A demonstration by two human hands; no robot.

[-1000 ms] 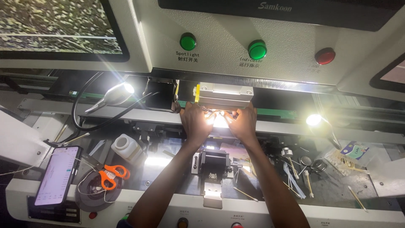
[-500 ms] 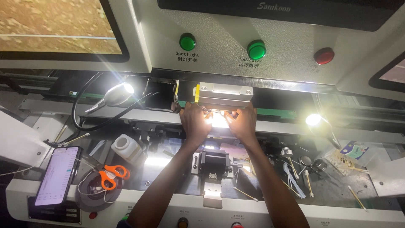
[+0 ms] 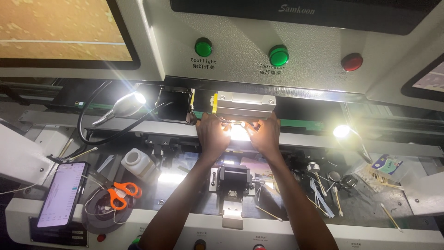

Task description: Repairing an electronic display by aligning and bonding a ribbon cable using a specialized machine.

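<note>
My left hand point(image 3: 212, 135) and my right hand point(image 3: 265, 135) reach up side by side under a silver metal head block point(image 3: 245, 105) on the machine. The fingertips of both hands meet at a brightly lit spot point(image 3: 237, 132) just below the block. Glare hides what the fingers pinch there. Below my forearms a small black clamp fixture point(image 3: 233, 178) sits on the work deck.
Two gooseneck lamps point(image 3: 126, 104) point(image 3: 343, 132) shine left and right. A lit phone point(image 3: 60, 194), orange-handled scissors point(image 3: 121, 192) and a white bottle point(image 3: 137, 162) lie at the left. Cotton swabs point(image 3: 323, 199) and small tools are scattered at the right. Green and red buttons point(image 3: 278, 55) sit above.
Both hands stay at the same spot under the block. The screen at the upper left has changed from a dark mottled picture to a tan one.
</note>
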